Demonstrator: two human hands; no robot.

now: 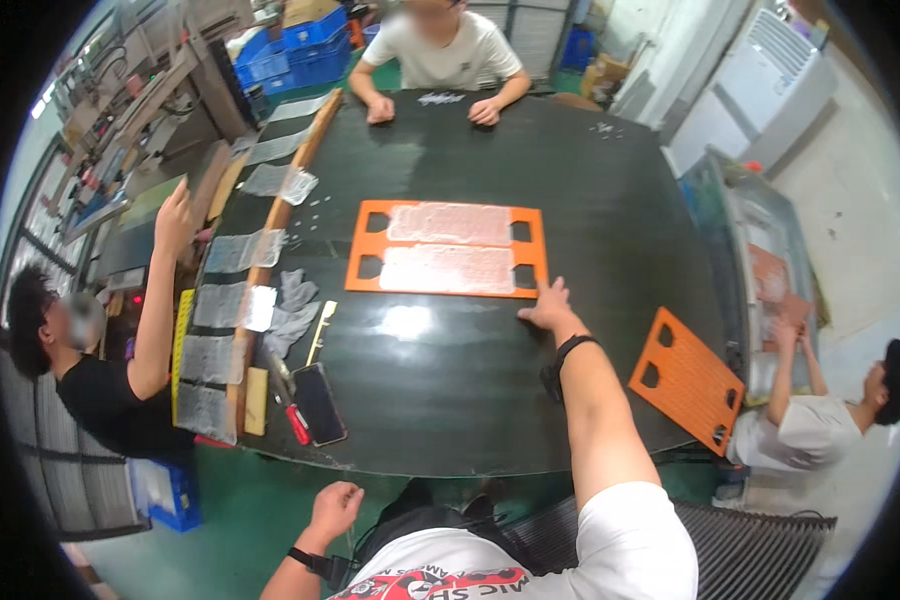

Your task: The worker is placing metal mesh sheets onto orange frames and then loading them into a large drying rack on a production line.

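An orange board (354,262) with cut-out holes lies on the dark table, bearing two clear, textured plastic sheets (448,225) side by side. My right hand (547,303) reaches to the board's near right corner with fingers spread; nothing is in its grasp, and I cannot tell if it touches the edge. Below the table's near edge, my left hand (336,510) hangs with its fingers curled together; whatever they may hold is hidden. A second orange board (688,380) slants at the table's right edge, toward a co-worker.
A wooden strip (305,150) carries several clear sheets along the left side. Near it lie grey gloves (295,310), a phone (320,402), a red-handled tool (298,424) and a yellow stick (321,330). Co-workers are left, right and across; a grey tub (735,240) stands right.
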